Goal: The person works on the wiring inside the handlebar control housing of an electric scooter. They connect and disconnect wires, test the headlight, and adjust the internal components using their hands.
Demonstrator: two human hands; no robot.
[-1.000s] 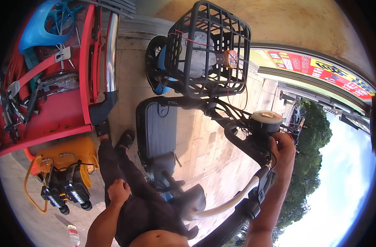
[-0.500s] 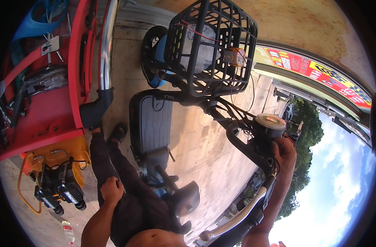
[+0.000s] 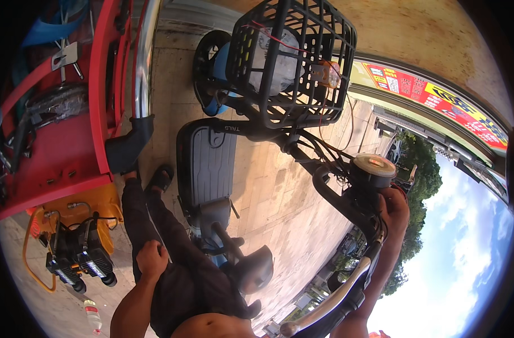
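An electric scooter with a black handlebar [image 3: 347, 205] and a ridged grey footboard [image 3: 206, 166] stands in front of me. My right hand [image 3: 394, 207] reaches up to the handlebar's far side, its fingers curled against the dark housing of a round headlight [image 3: 375, 165]. Part of those fingers is hidden behind the housing. Loose wires hang about the steering column. A silver brake lever [image 3: 330, 301] runs beside my right forearm. Against my dark trousers, my left hand [image 3: 152, 258] is closed. A thin pale rod or line shows beside it; whether the fingers grip it is unclear.
A black basket [image 3: 268, 112] with a small lamp [image 3: 328, 74] and red wires sits at the scooter's front. To the left stand a red tool cart [image 3: 71, 146] and a yellow machine with black motors [image 3: 82, 253]. A plastic bottle [image 3: 92, 315] lies on the paving.
The headlight and handlebar have shifted slightly right in view, my right hand along with them. The basket lamp looks paler than its earlier orange. My left hand stays put.
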